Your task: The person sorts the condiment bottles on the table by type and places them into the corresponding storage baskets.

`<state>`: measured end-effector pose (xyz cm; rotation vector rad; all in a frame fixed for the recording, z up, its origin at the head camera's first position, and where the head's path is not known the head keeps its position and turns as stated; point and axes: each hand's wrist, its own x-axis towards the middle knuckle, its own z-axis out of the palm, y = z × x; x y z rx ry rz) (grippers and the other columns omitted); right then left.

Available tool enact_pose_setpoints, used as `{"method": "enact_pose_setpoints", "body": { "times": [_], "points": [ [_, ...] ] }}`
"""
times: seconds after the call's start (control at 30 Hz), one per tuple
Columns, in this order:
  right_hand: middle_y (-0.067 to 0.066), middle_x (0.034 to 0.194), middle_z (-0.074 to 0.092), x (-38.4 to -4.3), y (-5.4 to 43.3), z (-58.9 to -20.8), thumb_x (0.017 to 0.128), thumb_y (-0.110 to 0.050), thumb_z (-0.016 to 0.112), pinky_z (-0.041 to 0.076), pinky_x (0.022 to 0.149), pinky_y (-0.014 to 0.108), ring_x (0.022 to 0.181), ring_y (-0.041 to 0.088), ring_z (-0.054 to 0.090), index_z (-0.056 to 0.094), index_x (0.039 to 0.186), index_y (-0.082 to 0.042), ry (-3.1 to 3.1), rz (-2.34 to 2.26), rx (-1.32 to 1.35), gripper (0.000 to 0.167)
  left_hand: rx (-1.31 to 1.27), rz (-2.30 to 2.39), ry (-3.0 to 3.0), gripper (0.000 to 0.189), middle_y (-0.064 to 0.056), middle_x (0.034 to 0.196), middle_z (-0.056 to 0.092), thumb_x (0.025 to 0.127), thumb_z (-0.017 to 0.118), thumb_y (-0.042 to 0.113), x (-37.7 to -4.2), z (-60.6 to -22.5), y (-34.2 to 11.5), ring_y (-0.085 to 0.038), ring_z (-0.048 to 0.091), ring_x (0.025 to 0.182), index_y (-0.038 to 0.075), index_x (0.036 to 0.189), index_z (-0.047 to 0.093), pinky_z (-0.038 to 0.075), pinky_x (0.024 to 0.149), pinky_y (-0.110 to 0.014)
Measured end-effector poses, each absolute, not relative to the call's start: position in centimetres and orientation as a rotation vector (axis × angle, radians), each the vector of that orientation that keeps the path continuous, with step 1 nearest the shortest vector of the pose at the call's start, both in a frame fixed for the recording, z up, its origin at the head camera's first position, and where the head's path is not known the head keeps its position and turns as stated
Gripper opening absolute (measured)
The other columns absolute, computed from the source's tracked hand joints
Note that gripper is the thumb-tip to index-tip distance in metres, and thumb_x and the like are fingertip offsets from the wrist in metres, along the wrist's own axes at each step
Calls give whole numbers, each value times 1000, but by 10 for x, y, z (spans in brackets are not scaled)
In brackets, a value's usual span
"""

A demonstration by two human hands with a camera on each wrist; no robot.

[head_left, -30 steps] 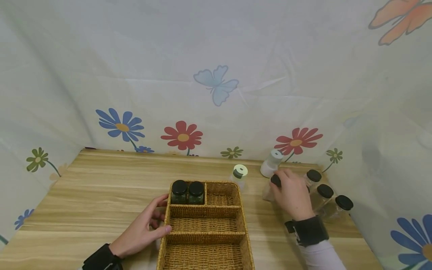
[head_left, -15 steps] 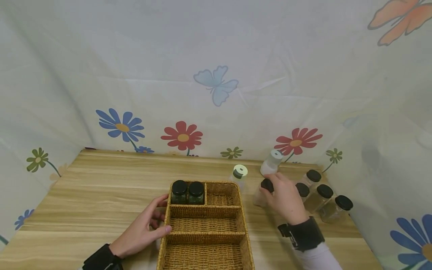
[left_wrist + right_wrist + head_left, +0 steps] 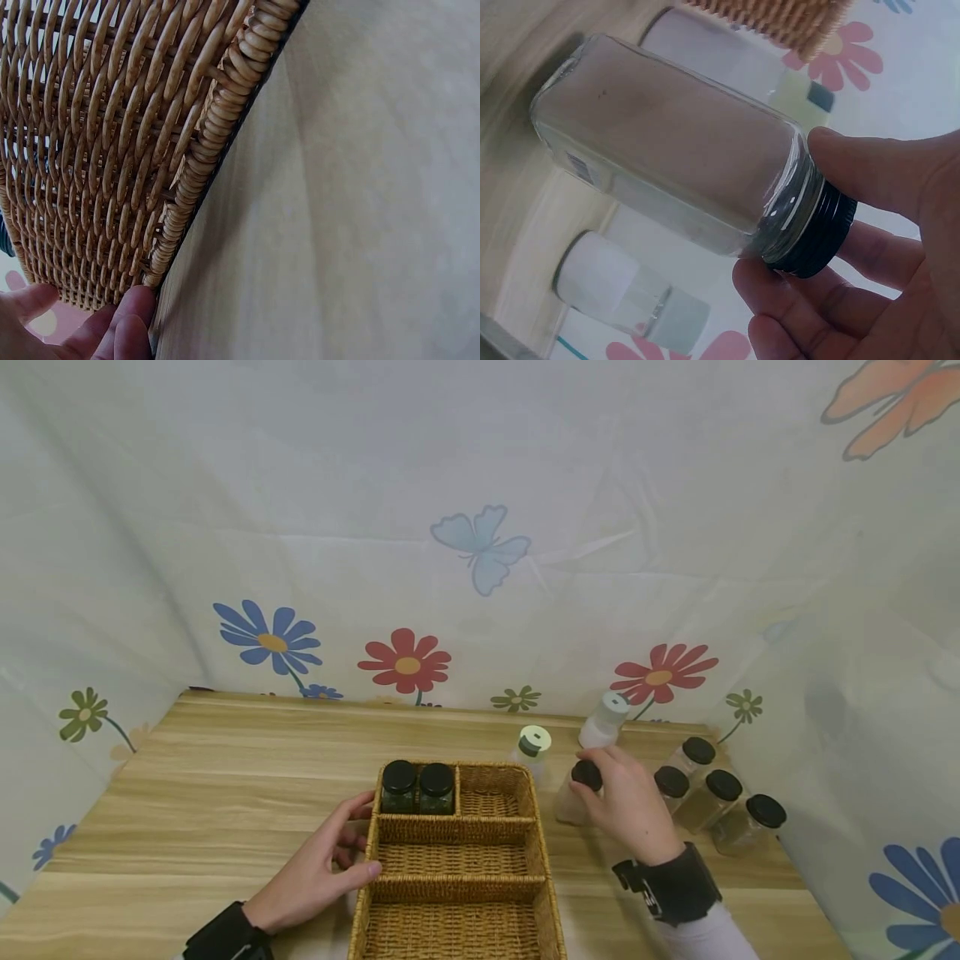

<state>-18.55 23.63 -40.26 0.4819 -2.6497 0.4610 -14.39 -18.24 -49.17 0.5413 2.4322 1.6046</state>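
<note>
My right hand (image 3: 633, 802) pinches the black lid of a square glass jar (image 3: 572, 802) just right of the basket. In the right wrist view, thumb and fingers grip the neck and lid of this jar (image 3: 667, 142), which holds a pale powder. My left hand (image 3: 318, 864) rests against the left side of the wicker basket (image 3: 551, 902), thumb at its rim. In the left wrist view, its fingertips touch the basket's outer wall (image 3: 112, 135) near the bottom edge. Two dark jars (image 3: 399, 785) with black lids stand side by side in the basket's upper left compartment.
Several black-lidded jars (image 3: 722, 793) stand at the table's right end. A bottle with a pale green cap (image 3: 534, 743) is behind the basket's right corner. A white-capped bottle (image 3: 602, 722) stands near the patterned back cloth (image 3: 480, 610).
My right hand has moved left with the pale-powder jar, away from the other black-lidded jars and closer to the basket. The left hand and basket have stayed in place.
</note>
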Motion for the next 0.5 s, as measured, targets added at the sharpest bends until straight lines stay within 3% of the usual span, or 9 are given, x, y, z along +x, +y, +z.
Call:
{"method": "enact_pose_setpoints", "body": {
  "times": [0.17,0.5],
  "points": [
    [15,112,69,-178,232,-391,82,-14,85,53,77,49,95,33,68,70,118,-1,-2630,456,496,41,551,1601,2441,78,-9,146,45,96,71,28,-144,-491,-182,-18,61,102,31,159,25,50,77,-28],
    [11,116,67,-164,222,-365,85,-20,83,51,84,50,105,33,64,69,121,-5,-2580,517,518,42,539,1597,2434,77,-9,147,45,96,70,28,-144,-492,-183,-17,61,103,32,159,24,49,77,-28]
  ]
}}
